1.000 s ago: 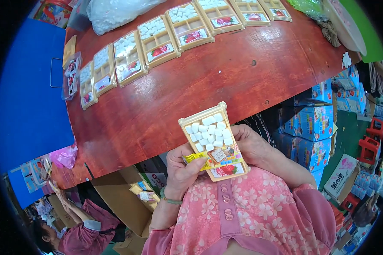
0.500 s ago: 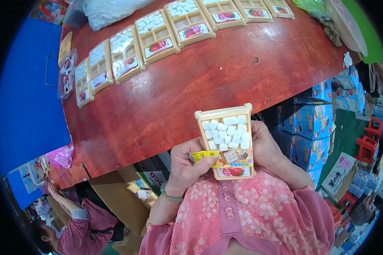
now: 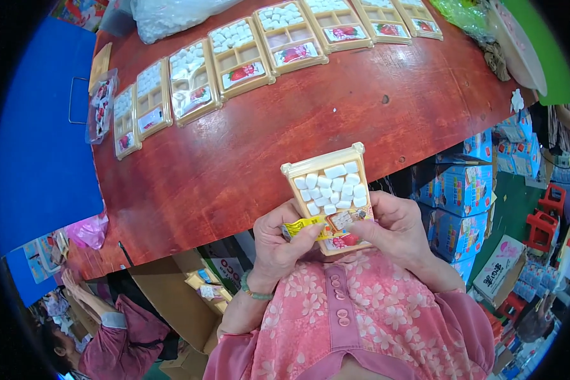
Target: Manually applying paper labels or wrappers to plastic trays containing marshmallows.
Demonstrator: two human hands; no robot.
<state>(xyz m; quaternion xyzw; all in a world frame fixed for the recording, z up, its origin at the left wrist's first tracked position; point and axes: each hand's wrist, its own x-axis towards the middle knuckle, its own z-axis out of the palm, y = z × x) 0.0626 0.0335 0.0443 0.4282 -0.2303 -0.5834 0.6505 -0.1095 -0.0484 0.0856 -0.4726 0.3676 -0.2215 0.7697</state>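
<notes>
Between my two hands, over my lap, is a tan plastic tray (image 3: 294, 175) with a clear cover. White marshmallows (image 3: 329, 187) fill its upper part, and a strawberry-printed packet shows at the lower end. A printed label band (image 3: 342, 220) lies across its middle, with a loose yellow end sticking out on the left. My left hand (image 3: 282, 244) grips the tray's left side, its thumb pressing the band's yellow end. My right hand (image 3: 396, 228) is closed round the right side, its thumb lying on the band's right part. Fingers beneath the tray are hidden.
Along the far side of the red table (image 3: 247, 164) stands a row of several similar trays (image 3: 242, 54). Behind them lies a big plastic bag (image 3: 174, 19). An open carton (image 3: 177, 297) is below on the left; blue boxes (image 3: 459, 190) are stacked right. Another person (image 3: 123, 339) works at lower left.
The tray has shifted slightly up and left. My right thumb has come from the tray's edge onto the front of the label band. My left hand keeps its grip.
</notes>
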